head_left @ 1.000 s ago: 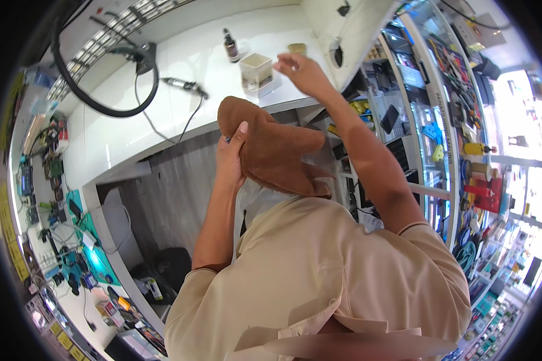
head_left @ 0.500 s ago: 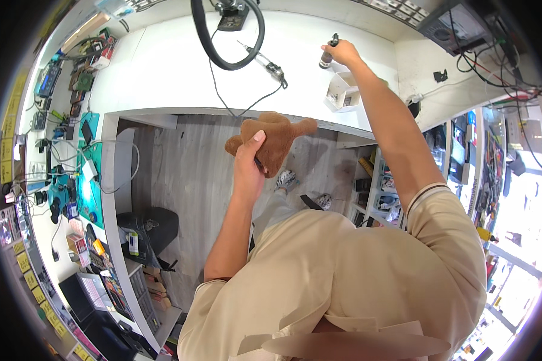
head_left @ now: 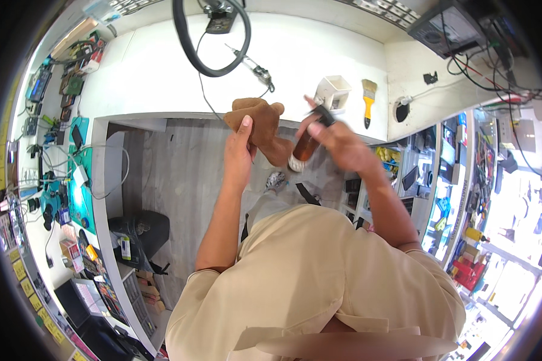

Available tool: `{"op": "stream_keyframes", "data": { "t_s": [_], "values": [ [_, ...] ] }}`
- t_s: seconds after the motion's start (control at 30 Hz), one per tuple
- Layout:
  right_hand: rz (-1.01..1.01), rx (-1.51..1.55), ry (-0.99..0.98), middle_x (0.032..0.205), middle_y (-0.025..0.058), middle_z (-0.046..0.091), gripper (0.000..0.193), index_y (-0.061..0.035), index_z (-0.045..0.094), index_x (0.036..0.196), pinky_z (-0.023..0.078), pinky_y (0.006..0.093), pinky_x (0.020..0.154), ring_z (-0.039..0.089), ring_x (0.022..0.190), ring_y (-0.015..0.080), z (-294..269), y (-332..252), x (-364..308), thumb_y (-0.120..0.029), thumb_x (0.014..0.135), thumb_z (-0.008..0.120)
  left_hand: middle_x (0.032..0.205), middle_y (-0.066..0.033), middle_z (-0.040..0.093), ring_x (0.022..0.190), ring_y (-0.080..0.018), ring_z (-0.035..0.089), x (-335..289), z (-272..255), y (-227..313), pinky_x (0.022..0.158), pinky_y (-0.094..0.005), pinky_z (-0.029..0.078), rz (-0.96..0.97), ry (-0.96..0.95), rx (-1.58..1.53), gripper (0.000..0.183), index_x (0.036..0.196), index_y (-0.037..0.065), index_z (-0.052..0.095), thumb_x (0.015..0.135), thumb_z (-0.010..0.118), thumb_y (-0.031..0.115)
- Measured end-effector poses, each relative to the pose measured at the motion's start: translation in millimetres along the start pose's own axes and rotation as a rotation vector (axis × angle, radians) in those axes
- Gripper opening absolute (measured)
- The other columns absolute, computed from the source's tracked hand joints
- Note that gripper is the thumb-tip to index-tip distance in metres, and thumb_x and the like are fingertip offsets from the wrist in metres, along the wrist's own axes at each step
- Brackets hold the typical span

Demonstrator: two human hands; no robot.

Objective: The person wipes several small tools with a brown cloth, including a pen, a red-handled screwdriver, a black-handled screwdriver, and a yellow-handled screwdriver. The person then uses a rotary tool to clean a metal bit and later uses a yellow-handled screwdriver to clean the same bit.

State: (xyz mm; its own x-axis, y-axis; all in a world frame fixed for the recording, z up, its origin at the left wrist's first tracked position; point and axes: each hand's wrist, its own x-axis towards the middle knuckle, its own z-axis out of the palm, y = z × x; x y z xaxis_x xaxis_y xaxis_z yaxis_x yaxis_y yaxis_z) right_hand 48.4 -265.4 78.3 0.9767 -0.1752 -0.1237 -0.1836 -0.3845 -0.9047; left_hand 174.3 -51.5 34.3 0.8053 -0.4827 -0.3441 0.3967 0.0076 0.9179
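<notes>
My left hand (head_left: 239, 147) grips a brown cloth (head_left: 260, 123), thumb on top, in front of the white bench's front edge. Part of the cloth hangs down toward the right. Just right of it, my right hand (head_left: 348, 147), somewhat blurred, is closed around an amber spray bottle (head_left: 305, 148) with a black top (head_left: 324, 115). The bottle is tilted, its base pointing down and left close to the cloth's hanging end. Whether bottle and cloth touch, I cannot tell.
On the white bench (head_left: 156, 66) stand a white open container (head_left: 333, 92) and a yellow-handled brush (head_left: 368, 102). A pen-like tool with a cable (head_left: 260, 73) lies farther back. A black ring on a stand (head_left: 183, 42) rises over the bench. A black chair (head_left: 140, 234) is at left.
My right hand has brought the spray bottle from the back of the bench toward me, beside the cloth. The cloth has shifted slightly left and its end now hangs lower.
</notes>
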Motion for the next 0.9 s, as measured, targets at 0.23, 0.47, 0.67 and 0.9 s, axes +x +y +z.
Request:
{"op": "stream_keyframes", "data": {
  "t_s": [0.23, 0.47, 0.67, 0.9],
  "values": [
    [0.264, 0.272, 0.104, 0.093, 0.0064, 0.060, 0.049, 0.0011, 0.065, 0.123, 0.050, 0.0325, 0.082, 0.058, 0.088, 0.0147, 54.5, 4.7, -14.8, -0.044, 0.104, 0.064, 0.074, 0.0040, 0.058, 0.062, -0.0043, 0.044, -6.3, 40.1, 1.4, 0.052, -0.0234, 0.029, 0.057, -0.161, -0.038, 0.057, 0.090, 0.008, 0.070, 0.108, 0.047, 0.058],
    [0.046, -0.135, 0.328, 0.112, 0.0226, 0.058, 0.066, 0.0100, 0.066, 0.115, 0.052, 0.0432, 0.088, 0.063, 0.100, 0.0351, 59.3, 13.4, -3.7, -0.051, 0.094, 0.077, 0.091, -0.0004, 0.068, 0.072, -0.0066, 0.056, -3.0, 40.8, -8.0, 0.062, -0.0230, 0.044, -0.029, -0.198, -0.031, 0.055, 0.112, 0.002, 0.070, 0.109, 0.051, 0.053],
    [0.063, -0.121, 0.304, 0.114, 0.0244, 0.057, 0.067, 0.0100, 0.066, 0.113, 0.052, 0.0450, 0.089, 0.063, 0.103, 0.0381, 57.4, 16.1, -4.8, -0.053, 0.093, 0.076, 0.081, 0.0047, 0.060, 0.063, -0.0029, 0.045, -8.8, 48.1, -13.3, 0.053, -0.0210, 0.033, 0.017, -0.128, -0.159, 0.049, 0.102, 0.008, 0.072, 0.108, 0.053, 0.052],
    [0.137, -0.148, 0.305, 0.116, 0.0235, 0.057, 0.070, 0.0088, 0.066, 0.113, 0.052, 0.0438, 0.092, 0.062, 0.105, 0.0376, 56.8, 16.3, 0.2, -0.057, 0.092, 0.076, 0.076, 0.0041, 0.061, 0.060, -0.0023, 0.048, 2.6, 37.1, -13.8, 0.051, -0.0217, 0.032, -0.012, -0.147, -0.124, 0.053, 0.097, 0.005, 0.073, 0.107, 0.054, 0.053]
  ]
}}
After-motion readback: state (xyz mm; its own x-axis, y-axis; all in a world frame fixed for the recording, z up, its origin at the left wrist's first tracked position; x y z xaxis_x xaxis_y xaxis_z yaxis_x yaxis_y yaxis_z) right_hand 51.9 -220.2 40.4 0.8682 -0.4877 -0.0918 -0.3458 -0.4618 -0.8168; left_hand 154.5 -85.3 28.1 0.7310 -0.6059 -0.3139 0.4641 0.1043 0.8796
